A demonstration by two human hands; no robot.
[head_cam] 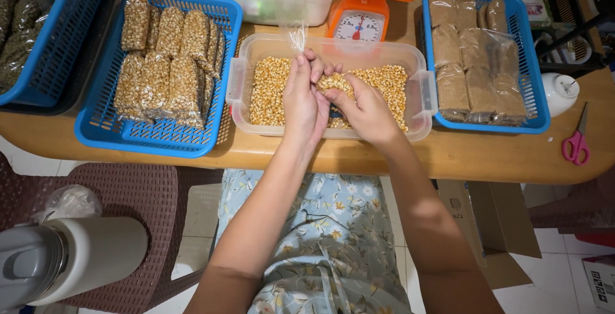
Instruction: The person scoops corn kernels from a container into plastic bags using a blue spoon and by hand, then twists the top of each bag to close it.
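Nearest you, your left hand and right hand meet over the clear tub of corn kernels at the tabletop's near edge. Both hands are closed round a small clear bag part-filled with kernels, its empty top standing up by your left fingertips. It looks light, soft and slippery, and the loose contents would shift; holding it just above the fill seems safest. A blue basket of packed bags sits beside the tub.

Pink scissors lie right of the blue basket.
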